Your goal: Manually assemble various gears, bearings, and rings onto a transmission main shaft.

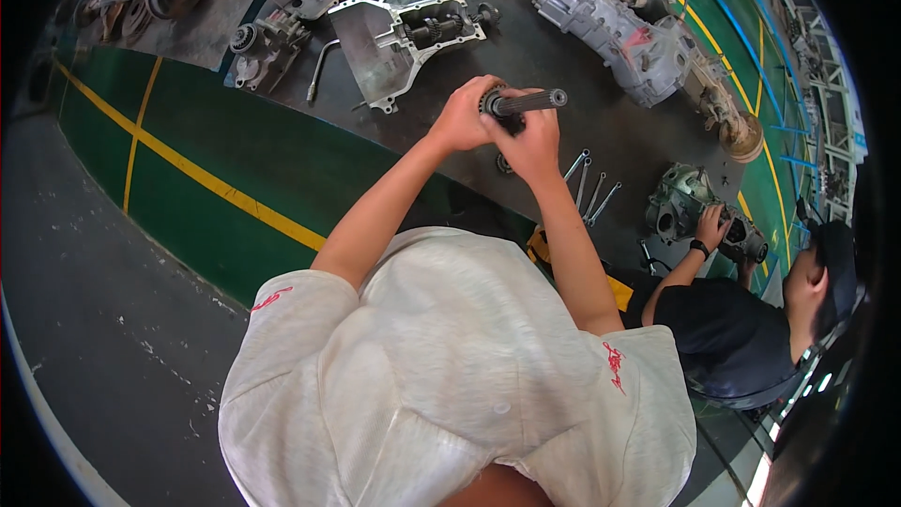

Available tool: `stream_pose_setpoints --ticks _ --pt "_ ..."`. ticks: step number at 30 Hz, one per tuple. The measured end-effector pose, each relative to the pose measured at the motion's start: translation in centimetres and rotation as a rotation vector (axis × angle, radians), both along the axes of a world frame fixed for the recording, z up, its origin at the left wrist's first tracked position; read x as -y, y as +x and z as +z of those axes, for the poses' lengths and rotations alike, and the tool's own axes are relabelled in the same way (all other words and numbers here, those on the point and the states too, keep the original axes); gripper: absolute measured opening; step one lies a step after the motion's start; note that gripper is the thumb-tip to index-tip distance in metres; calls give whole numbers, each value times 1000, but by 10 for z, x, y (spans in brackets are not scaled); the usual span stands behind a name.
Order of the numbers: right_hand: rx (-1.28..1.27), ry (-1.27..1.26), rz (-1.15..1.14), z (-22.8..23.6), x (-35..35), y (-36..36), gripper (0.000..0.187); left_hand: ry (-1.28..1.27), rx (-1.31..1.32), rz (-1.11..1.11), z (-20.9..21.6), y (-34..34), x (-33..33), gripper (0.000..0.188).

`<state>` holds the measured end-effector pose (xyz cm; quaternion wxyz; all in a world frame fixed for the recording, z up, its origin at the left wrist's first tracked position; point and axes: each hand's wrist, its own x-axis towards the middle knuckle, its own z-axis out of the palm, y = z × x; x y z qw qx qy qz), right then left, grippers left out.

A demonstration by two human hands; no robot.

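A: Log the hands first.
B: Together, both closed on one piece. Left hand (pixel 462 116) wraps the geared end; right hand (pixel 537 143) grips from the other side, its fingers partly hidden behind the metal.

A: And the piece?
B: A metal shaft (pixel 533 102) with a toothed ring (pixel 489 101) near the left palm. Held up at the near edge of the dark table (pixel 502 61), bare end pointing to the right. What sits under the palms: cannot tell.

A: Nearby?
B: Just beyond, an open metal case (pixel 374 61) with a second shaft (pixel 434 32) lying in it. Near the right forearm, a row of wrenches (pixel 589 190) and a small ring (pixel 504 163) on the table. Well to the right, a co-worker's hand (pixel 711 228) rests on a separate grey housing (pixel 678 199).

A: Step in hand?
B: My reading: handling the shaft and its ring, off the table, no tool in use. Whether the ring is being turned, pushed or only steadied, one frame cannot settle.

A: What would the next move call for?
B: Judgement only: a firm hold at the geared end, since the bare end juts out unsupported, and the shaft kept in line if the ring is worked.
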<state>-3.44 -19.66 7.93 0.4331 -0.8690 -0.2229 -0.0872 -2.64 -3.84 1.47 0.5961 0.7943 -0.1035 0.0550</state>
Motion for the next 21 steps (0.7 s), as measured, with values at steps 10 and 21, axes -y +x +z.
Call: stream_pose_setpoints --ticks 10,21 --pt "26 -19 -12 35 -15 10 25 -18 61 61 -4 -5 -7 64" --pt "158 278 -213 168 49 38 30 -30 -29 42 7 -9 -9 59"
